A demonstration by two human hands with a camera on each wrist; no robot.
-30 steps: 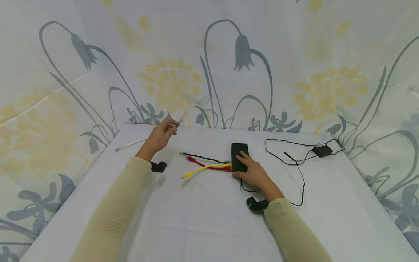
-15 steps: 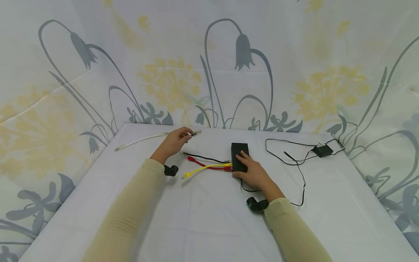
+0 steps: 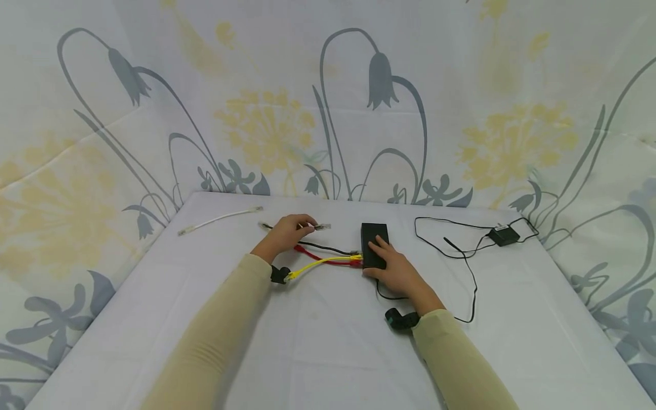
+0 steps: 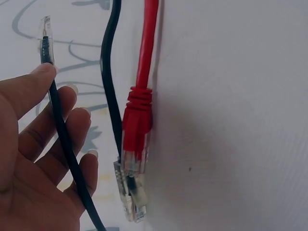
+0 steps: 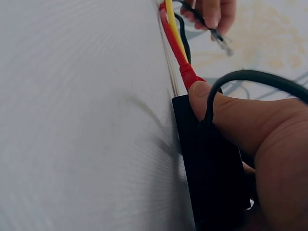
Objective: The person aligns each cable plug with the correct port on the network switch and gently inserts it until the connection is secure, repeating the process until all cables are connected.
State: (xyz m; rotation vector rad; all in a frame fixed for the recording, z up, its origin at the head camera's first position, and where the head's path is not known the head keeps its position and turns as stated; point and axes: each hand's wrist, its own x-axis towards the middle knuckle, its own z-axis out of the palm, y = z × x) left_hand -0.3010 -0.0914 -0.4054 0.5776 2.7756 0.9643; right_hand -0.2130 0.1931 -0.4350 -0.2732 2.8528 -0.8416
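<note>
My left hand pinches a black Ethernet cable between thumb and fingers, just behind its clear plug. The plug points right, toward a black network switch, with a gap between them. On the switch lies my right hand, gripping it with fingers over the top and thumb along the near side. A second black Ethernet cable, a red one and a yellow one run out of the switch's left side. Their other ends lie loose on the cloth, partly behind my left hand.
A short white Ethernet cable lies at the back left of the white-covered table. To the right are a black power adapter and its looping cord, and a cord also leaves the switch's near end. A patterned cloth hangs behind.
My left hand has moved right and toward me with the black Ethernet cable, bringing its plug nearer the switch. The white cable has come into full view. My right hand has stayed on the switch.
</note>
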